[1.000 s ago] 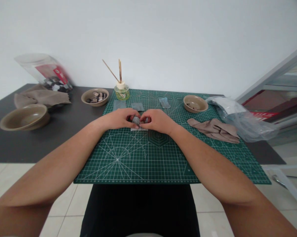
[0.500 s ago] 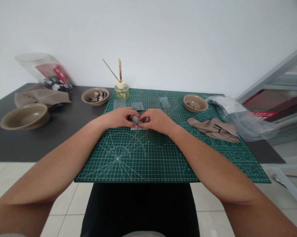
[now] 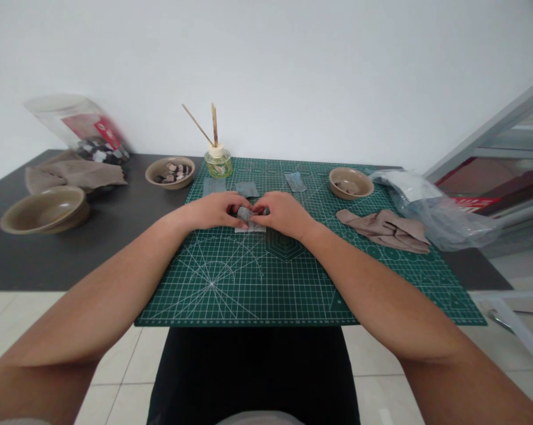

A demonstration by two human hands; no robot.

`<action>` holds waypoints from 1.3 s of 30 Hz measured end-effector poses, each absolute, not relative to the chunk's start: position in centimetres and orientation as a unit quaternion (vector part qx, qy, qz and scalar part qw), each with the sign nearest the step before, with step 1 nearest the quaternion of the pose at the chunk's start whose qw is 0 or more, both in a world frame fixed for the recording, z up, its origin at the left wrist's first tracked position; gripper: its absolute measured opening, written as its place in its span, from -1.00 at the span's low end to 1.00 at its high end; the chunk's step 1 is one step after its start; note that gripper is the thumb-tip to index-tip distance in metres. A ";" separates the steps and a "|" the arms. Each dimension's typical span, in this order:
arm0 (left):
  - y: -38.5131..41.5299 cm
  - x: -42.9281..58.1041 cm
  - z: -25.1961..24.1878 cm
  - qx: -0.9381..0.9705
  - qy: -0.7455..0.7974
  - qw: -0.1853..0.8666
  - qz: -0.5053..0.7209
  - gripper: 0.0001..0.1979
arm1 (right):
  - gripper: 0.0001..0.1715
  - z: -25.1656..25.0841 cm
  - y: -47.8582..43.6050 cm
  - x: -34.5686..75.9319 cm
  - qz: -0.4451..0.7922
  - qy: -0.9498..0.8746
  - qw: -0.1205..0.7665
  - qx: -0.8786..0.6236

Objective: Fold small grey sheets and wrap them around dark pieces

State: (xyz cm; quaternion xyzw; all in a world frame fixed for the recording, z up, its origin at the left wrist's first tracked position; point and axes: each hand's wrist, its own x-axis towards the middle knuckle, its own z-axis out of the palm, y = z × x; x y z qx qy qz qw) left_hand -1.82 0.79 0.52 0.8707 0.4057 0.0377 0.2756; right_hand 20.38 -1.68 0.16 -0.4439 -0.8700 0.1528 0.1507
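Observation:
My left hand [image 3: 217, 210] and my right hand [image 3: 281, 213] meet over the green cutting mat [image 3: 248, 277]. Between them is a small grey piece [image 3: 244, 215], pinched by the fingers of both. It looks like thin sheet or wrapping, but its details are too small to tell. A pale flat piece [image 3: 248, 229] lies on the mat just under my fingertips. Beyond my hands, flat grey-blue pieces rest on the mat: one at the left [image 3: 213, 186], one in the middle [image 3: 247, 189] and one to the right [image 3: 295, 182].
A reed diffuser [image 3: 218, 162] stands at the mat's back left. Bowls sit left [image 3: 45, 218], back left [image 3: 170, 184] and right [image 3: 351, 192]. Brown cloths lie left [image 3: 75, 175] and right [image 3: 385, 230]. A tipped clear jar [image 3: 58, 112] and a plastic bag [image 3: 443, 218] are farther out.
The fingers of my left and right hands have parted slightly at the tips, and more of the grey piece shows between them. Both hands keep nearly the same place.

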 end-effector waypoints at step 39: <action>0.6 -1.7 0.5 0.863 0.415 0.284 0.055 -0.46 | -0.76 -0.1 -1.8 20.1 0.149 -0.851 0.163 -0.476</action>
